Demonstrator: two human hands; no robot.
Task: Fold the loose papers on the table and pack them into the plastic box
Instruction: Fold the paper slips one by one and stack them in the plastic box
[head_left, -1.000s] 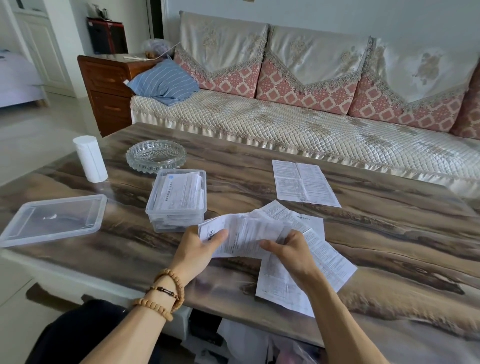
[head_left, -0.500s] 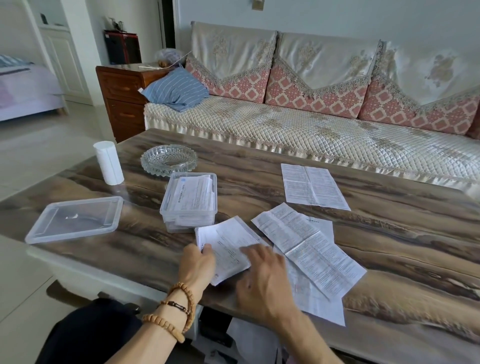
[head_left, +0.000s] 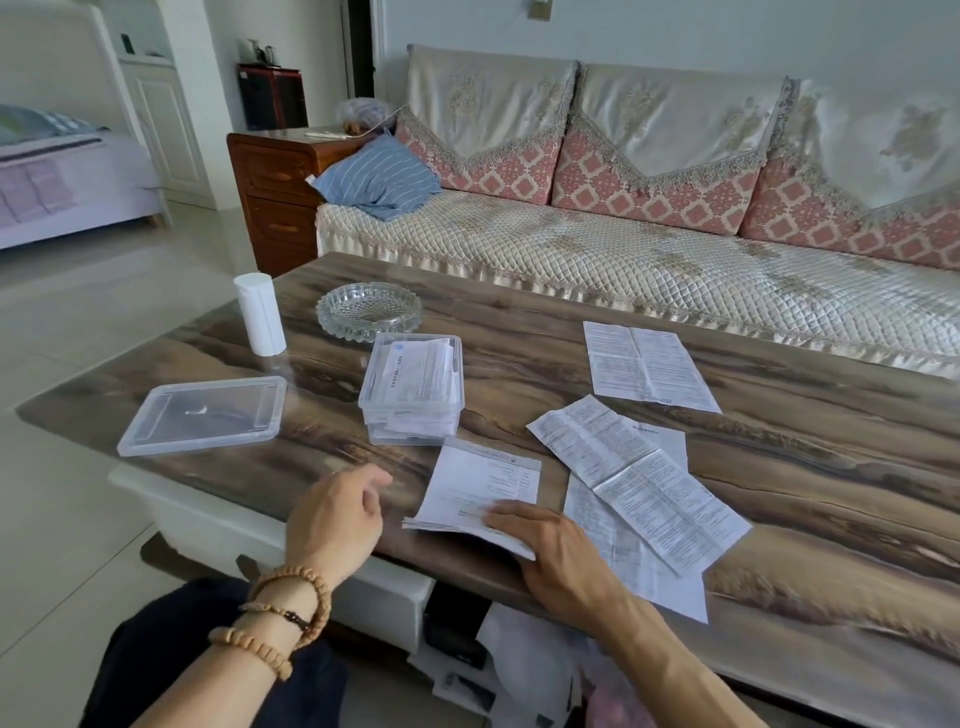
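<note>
A folded white paper lies at the table's near edge, just in front of the clear plastic box, which holds several folded papers. My right hand presses flat on the folded paper's near right corner. My left hand hovers left of the paper with loosely curled fingers and holds nothing. Two unfolded printed sheets overlap to the right of the folded one. Another open sheet lies farther back.
The box's clear lid lies on the table at the left. A glass ashtray and a white cylinder stand behind the box. A sofa runs along the table's far side. Loose items sit under the table.
The paper went from held up in both hands to folded and flat on the table. My left hand has let go and drawn left; my right hand presses the fold.
</note>
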